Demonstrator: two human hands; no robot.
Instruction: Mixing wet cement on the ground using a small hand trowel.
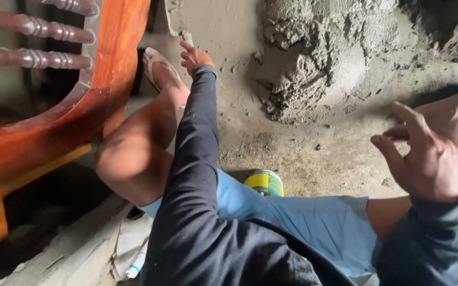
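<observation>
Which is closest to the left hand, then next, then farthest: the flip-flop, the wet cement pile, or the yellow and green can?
From the left hand in the head view:
1. Flip-flop, just left of it, on the foot.
2. Cement pile, off to the right.
3. Yellow and green can, lower down by the blue shorts.

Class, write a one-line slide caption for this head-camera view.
Left hand grips a green-handled tool near the grey mortar heap; right hand hovers open.

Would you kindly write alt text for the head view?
A person crouches over a floor, left hand gripping a small tool near a mound of wet mortar, right hand open and empty. A wooden chair stands at left.
</observation>
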